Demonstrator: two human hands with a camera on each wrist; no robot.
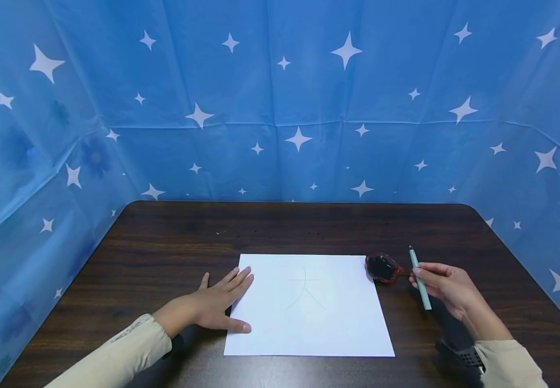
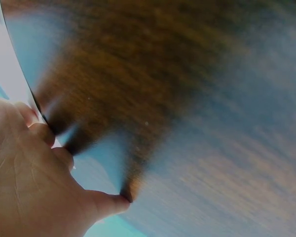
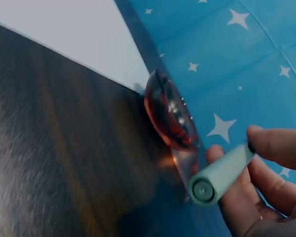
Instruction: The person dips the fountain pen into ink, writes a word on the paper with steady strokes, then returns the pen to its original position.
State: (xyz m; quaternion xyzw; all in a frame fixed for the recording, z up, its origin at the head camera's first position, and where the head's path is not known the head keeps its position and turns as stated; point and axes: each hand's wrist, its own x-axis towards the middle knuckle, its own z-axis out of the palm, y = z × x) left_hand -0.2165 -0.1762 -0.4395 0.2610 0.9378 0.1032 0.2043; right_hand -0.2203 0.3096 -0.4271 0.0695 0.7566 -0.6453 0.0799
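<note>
A white sheet of paper (image 1: 275, 334) lies on the table, with thin faint lines on it: a short horizontal one, a long curve crossing it, and a slanting stroke at the lower right. My left hand (image 1: 219, 304) rests with spread fingers on the paper's left edge; the left wrist view shows its palm side. In my right hand (image 1: 447, 288) a pale green pen (image 1: 420, 283) is pinched between thumb and fingers, its dark tip pointing away from me. Beside those fingers lies a reddish-brown handled thing with a dark oval face (image 1: 382, 268), at the paper's upper right corner. Whether fingers touch its handle I cannot tell.
The dark wood table (image 1: 183, 231) has rounded far corners. Blue cloth with white stars (image 1: 270, 97) hangs behind it and along both sides. A dark watch or band (image 1: 466, 355) sits at my right wrist.
</note>
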